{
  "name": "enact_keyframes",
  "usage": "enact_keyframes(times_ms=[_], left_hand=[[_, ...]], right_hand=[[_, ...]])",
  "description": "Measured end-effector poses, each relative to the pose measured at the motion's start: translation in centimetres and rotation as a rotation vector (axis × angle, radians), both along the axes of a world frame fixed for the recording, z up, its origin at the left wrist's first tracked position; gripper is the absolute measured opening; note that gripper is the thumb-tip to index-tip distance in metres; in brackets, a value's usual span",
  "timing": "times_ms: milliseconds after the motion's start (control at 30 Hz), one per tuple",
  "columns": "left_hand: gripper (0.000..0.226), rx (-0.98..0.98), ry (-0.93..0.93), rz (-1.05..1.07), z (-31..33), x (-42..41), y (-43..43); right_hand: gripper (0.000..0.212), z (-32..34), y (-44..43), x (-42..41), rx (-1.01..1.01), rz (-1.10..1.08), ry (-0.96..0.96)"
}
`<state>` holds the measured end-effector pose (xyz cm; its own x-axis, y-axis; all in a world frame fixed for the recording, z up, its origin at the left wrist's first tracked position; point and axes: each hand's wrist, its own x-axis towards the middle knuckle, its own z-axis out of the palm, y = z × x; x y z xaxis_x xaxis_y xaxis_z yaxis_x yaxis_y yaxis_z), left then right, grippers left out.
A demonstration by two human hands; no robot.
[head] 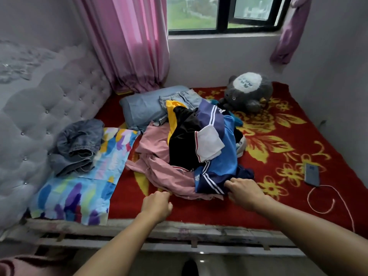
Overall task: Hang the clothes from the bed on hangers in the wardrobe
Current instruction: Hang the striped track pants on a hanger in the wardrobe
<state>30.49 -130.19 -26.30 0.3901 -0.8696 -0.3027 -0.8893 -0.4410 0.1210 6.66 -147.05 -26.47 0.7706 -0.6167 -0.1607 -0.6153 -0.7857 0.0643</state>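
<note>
**Taking a garment**

Our right hand (244, 189) pinched the hem of the blue striped jacket (219, 168), mid-frame on the bed (278, 198). Our left hand (157, 204) curled by the pink shirt (159, 168), grip unclear. Next we would need to lift one garment free.

A home bedroom: a bed (199, 212) with tufted headboard (45, 108), pillow (143, 108), plush toy (247, 92), pink curtains (131, 42).
</note>
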Motion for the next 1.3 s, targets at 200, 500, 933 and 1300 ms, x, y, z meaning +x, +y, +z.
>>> enact_keyframes(times_ms=[200,500,933,1300], left_hand=[[0.023,0.03,0.106,0.106,-4.7,5.6,-8.7],[0.02,0.099,0.215,0.292,-13.8,9.9,-15.1],[0.016,0.102,0.266,0.606,-27.0,11.5,-18.9],[0.058,-0.023,0.355,0.459,-22.0,9.5,-26.0]], right_hand=[[0.017,-4.2,-8.5,6.7,0.095,-0.017,0.016],[0.017,-16.6,-16.0,18.3,0.201,0.183,0.083],[0.047,-33.7,-24.6,26.2,0.061,0.315,0.05],[0.032,-22.5,-26.8,18.7,0.806,-0.353,-0.551]])
